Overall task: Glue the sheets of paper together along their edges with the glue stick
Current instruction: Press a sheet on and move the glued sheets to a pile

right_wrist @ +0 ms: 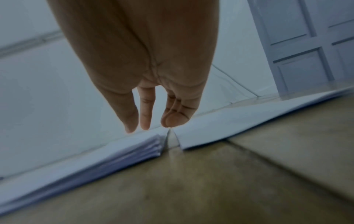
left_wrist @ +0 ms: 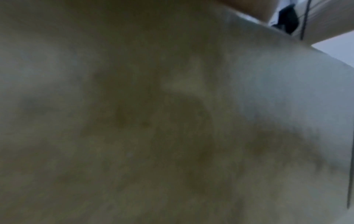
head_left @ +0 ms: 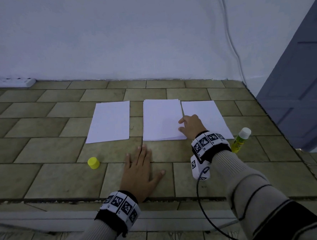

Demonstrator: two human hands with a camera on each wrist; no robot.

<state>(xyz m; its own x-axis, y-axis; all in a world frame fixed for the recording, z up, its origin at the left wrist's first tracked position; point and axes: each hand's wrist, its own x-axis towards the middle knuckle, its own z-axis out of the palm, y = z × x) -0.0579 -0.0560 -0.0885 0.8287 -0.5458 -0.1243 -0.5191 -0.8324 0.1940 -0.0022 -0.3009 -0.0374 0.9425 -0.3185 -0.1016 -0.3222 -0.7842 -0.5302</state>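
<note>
While the left hand (head_left: 138, 169) is lying flat on the tiled surface (head_left: 46, 178), the loosely open right hand (head_left: 190, 126) is hovering over the narrow gap between the middle stack (head_left: 161, 119) and the right sheet (head_left: 205, 113).

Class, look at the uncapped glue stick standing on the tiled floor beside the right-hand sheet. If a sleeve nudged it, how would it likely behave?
The glue stick stands upright, tall and narrow, so a nudge would probably tip it. Being round, it would likely roll across the smooth tiles. Its yellow cap lies apart, so the bare end might smear the nearby sheet.

The left wrist view is a brown blur; the power strip (head_left: 10, 83) runs off the head view's left edge.
</note>
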